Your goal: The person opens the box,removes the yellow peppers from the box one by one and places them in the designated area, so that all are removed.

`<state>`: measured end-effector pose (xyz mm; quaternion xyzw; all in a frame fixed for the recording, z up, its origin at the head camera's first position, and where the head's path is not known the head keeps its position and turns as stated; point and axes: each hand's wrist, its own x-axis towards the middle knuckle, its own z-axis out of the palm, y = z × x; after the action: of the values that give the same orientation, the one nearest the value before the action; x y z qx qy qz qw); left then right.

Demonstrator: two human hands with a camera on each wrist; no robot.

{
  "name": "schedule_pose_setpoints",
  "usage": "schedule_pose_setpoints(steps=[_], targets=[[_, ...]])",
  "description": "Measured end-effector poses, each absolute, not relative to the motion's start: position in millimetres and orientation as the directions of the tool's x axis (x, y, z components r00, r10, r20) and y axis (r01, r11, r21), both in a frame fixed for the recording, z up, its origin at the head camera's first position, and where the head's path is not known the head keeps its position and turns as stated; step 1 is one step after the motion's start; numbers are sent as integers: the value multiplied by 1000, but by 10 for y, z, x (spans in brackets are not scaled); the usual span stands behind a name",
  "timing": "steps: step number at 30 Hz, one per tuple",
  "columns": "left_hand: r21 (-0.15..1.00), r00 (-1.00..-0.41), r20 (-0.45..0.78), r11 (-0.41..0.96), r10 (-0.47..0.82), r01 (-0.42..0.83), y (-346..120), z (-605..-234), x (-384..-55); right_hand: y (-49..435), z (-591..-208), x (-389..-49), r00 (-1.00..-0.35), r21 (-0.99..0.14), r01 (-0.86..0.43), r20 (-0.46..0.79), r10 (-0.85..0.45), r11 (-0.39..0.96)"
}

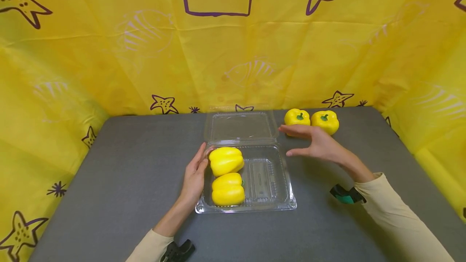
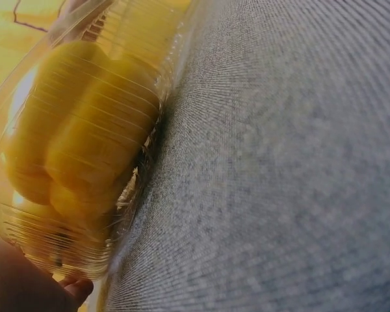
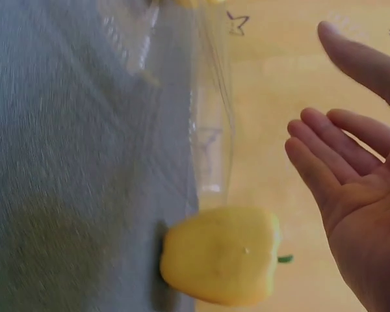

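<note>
A clear plastic clamshell container (image 1: pixel 260 203) stands with its lid (image 1: pixel 240 126) folded back behind it. Two yellow bell peppers, a rear one (image 1: pixel 226 161) and a front one (image 1: pixel 228 189), lie on their sides in its left half. My left hand (image 1: pixel 193 177) rests along the container's left wall with its fingers extended; the left wrist view shows a pepper (image 2: pixel 84 130) through the plastic. My right hand (image 1: pixel 316 144) hovers right of the lid, thumb and fingers spread, holding nothing. Close beyond it are two more bell peppers, one (image 1: pixel 296 115) partly behind the fingers, the other (image 1: pixel 325 122) beside it.
A grey table (image 1: pixel 145 165) carries everything. Yellow cloth (image 1: pixel 233 51) printed with starfish and fish hangs behind the table and along both sides. Dark straps show at both wrists, below the light sleeves (image 1: pixel 404 213).
</note>
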<state>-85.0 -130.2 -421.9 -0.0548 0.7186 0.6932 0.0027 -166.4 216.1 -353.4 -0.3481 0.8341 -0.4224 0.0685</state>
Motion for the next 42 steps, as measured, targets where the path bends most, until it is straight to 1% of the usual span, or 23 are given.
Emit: schedule_pose_setpoints(steps=[7, 13, 17, 21, 24, 34, 42], targets=[[999, -997, -41, 19, -60, -42, -1298, -4238, -874, 2110, -3550, -1581, -747, -856, -403, 104, -657, 322], [998, -996, -51, 25, -67, -53, -1290, -4235, -882, 2024, -3584, -1520, -733, -882, -364, 73, -676, 300], [997, -995, -69, 23, -70, -71, -1285, -4240, -886, 1959, -3620, -1471, -711, -895, -355, 69, -700, 271], [997, -995, -77, 26, -68, -79, -1281, -4239, -885, 1896, -3661, -1429, -697, -894, -370, 86, -712, 254], [997, -995, -76, 26, -66, -78, -1281, -4239, -883, 1845, -3699, -1404, -684, -878, -407, 109, -721, 253], [997, -996, -71, 21, -62, -72, -1313, -4211, -867, 1617, -3739, -1317, -629, -776, -548, 135, -766, 314], [997, -995, -68, 17, -69, -69, -1303, -4221, -860, 1503, -3740, -1288, -587, -764, -574, 133, -799, 295]])
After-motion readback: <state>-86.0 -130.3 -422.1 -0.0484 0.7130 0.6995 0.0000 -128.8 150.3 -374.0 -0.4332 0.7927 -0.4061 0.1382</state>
